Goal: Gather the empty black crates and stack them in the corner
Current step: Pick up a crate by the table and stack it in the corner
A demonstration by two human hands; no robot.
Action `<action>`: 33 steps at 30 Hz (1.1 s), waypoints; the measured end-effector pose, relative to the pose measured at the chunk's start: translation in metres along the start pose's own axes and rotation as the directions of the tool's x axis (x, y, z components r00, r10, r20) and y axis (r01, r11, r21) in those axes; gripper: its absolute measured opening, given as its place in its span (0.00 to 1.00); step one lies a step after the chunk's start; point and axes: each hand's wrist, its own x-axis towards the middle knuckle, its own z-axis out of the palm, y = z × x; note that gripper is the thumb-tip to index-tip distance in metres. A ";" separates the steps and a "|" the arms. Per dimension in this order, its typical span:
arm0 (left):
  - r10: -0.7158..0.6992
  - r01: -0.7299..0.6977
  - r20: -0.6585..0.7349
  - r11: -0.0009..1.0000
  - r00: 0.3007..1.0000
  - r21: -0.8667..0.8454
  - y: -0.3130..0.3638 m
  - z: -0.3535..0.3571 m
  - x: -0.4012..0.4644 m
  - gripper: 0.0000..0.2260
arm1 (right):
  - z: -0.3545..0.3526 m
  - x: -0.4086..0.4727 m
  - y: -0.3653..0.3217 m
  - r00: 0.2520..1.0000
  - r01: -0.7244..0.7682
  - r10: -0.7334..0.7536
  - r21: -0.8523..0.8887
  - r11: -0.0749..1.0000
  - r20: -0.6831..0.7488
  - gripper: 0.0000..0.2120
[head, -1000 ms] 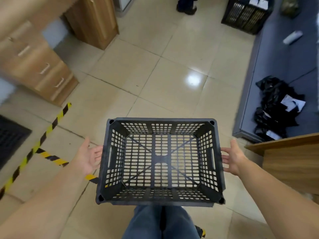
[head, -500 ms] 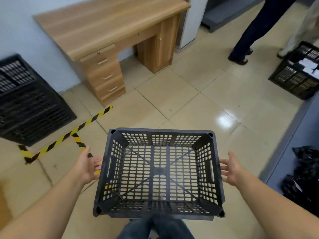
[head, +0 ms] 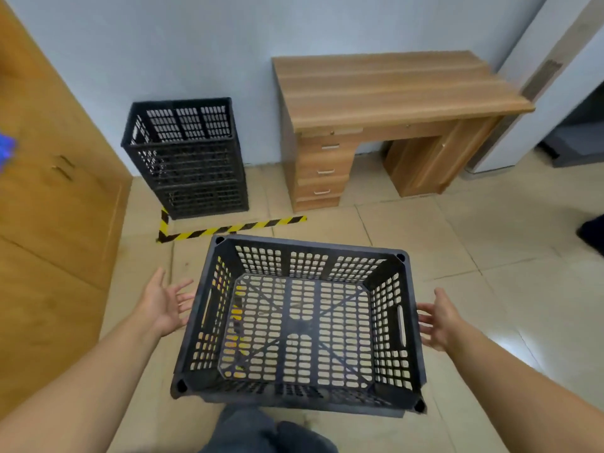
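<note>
An empty black crate [head: 299, 325] is carried between the straight fingers of the left hand [head: 163, 304] and right hand [head: 439, 318]. Beyond the fingertips, a stack of crates [head: 188, 158] is seen in the corner, beside a desk [head: 385, 125].

A wooden desk [head: 385, 93] stands against the pale blue wall [head: 202, 44] on beige floor tiles [head: 490, 256].

Matt black perforated plastic is seen in the held crate [head: 299, 325]; wood-grain laminate on the desk [head: 389, 89]; glossy floor tiles [head: 510, 243].

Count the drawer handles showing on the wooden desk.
3, all on the drawer column at the left end of the desk: top, middle, bottom. Small knobs above are not counted.
</note>
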 end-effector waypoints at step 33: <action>0.138 -0.188 -0.181 0.937 0.974 -0.294 0.341 -0.173 0.130 0.35 | 0.443 0.015 -0.269 0.972 0.126 -0.082 -0.193 0.973 0.221 0.37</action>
